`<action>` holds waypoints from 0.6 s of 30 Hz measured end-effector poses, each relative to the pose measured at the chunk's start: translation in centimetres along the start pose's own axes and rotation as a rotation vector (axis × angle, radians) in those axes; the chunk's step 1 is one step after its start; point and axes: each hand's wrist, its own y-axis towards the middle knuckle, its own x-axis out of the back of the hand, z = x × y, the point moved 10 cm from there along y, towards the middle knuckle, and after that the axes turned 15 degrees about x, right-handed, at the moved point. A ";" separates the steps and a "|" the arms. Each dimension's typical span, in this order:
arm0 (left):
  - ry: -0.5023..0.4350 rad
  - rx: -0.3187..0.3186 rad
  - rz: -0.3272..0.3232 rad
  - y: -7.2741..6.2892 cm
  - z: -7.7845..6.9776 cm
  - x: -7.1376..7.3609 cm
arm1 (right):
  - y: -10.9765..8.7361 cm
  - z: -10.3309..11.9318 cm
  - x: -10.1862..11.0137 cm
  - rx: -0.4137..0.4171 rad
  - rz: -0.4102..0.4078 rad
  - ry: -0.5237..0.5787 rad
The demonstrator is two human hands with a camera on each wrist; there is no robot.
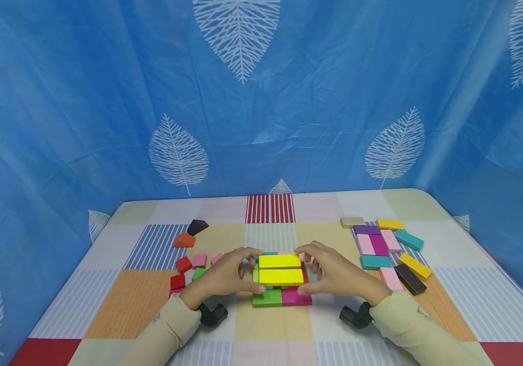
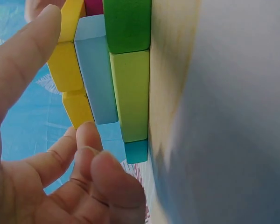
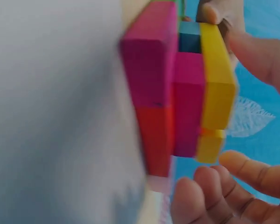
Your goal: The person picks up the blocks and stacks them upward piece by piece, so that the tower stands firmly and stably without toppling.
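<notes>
Two yellow blocks (image 1: 281, 277) lie side by side on top of a small layered stack. The left hand (image 1: 231, 272) pinches their left ends, thumb at the front and index finger at the back. The right hand (image 1: 334, 269) holds their right ends the same way. Beneath them, a light blue block (image 2: 97, 70) shows in the left wrist view and a magenta block (image 3: 187, 107) in the right wrist view. The bottom layer includes a green block (image 1: 267, 298), a lime block (image 2: 133, 95), a red block (image 3: 152, 140) and a teal block (image 2: 136, 151).
Left of the stack lie loose blocks, among them a black piece (image 1: 197, 226), an orange piece (image 1: 184, 240) and red blocks (image 1: 183, 264). Several more sit at the right, including a purple block (image 1: 367, 230) and a dark block (image 1: 409, 279). A blue leaf-patterned curtain (image 1: 288, 127) hangs behind the table.
</notes>
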 end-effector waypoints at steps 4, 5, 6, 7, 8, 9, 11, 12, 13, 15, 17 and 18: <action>0.005 0.002 -0.008 -0.1 -0.1 0.0 | 0.0 -1.0 -0.3 -0.015 -0.019 0.050; 0.008 0.003 -0.011 -0.1 -0.1 0.0 | 0.0 -1.2 -0.4 -0.020 -0.028 0.057; 0.009 0.004 -0.014 -0.1 -0.2 0.1 | 0.0 -1.4 -0.4 -0.023 -0.036 0.062; 0.010 0.005 -0.017 -0.1 -0.2 0.1 | 0.1 -1.5 -0.4 -0.028 -0.044 0.067; 0.011 0.007 -0.020 -0.1 -0.2 0.1 | 0.1 -1.6 -0.4 -0.031 -0.049 0.071; 0.011 0.008 -0.023 0.0 -0.2 0.1 | 0.1 -1.7 -0.4 -0.035 -0.053 0.074; 0.013 0.010 -0.026 0.0 -0.1 0.2 | 0.1 -1.9 -0.5 -0.041 -0.055 0.083; 0.012 0.012 -0.026 0.0 -0.1 0.2 | 0.1 -1.9 -0.5 -0.044 -0.053 0.089; 0.013 0.012 -0.027 0.0 -0.1 0.2 | 0.1 -2.0 -0.5 -0.045 -0.052 0.095; 0.014 0.012 -0.026 0.1 0.0 0.2 | 0.0 -2.1 -0.3 -0.046 -0.043 0.115; 0.014 0.010 -0.024 0.1 0.0 0.2 | -0.1 -2.3 0.1 -0.048 -0.028 0.142; 0.014 0.009 -0.023 0.1 0.0 0.1 | -0.3 -2.4 0.4 -0.047 -0.021 0.152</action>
